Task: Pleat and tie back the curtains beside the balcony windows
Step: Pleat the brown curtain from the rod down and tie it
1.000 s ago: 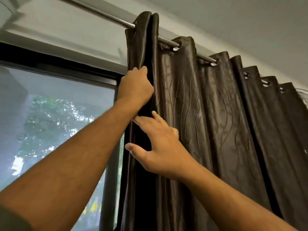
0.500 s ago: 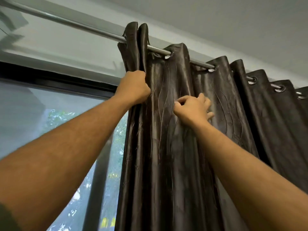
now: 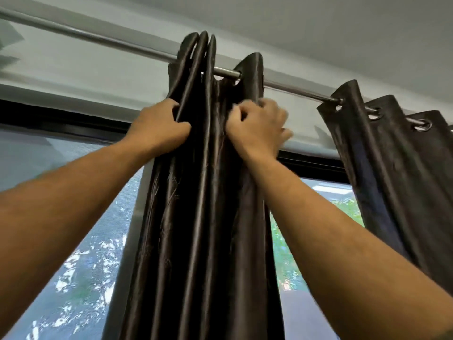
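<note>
Dark brown satin eyelet curtain hangs bunched on the steel rod; looks soft, slippery, fairly heavy. Best gripped just below the eyelets. Left hand and right hand clench gathered folds.

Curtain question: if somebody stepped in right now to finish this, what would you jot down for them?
Left hand: closed on the gathered folds at the curtain's window-side edge, just under the rod.
Right hand: closed on the next fold, pressing it toward the left bundle.
Done: several pleats stacked together at the top.
Left: the remaining curtain, hanging spread out further right along the rod, needs pleating in; no tie-back in view, nothing tied yet.
</note>
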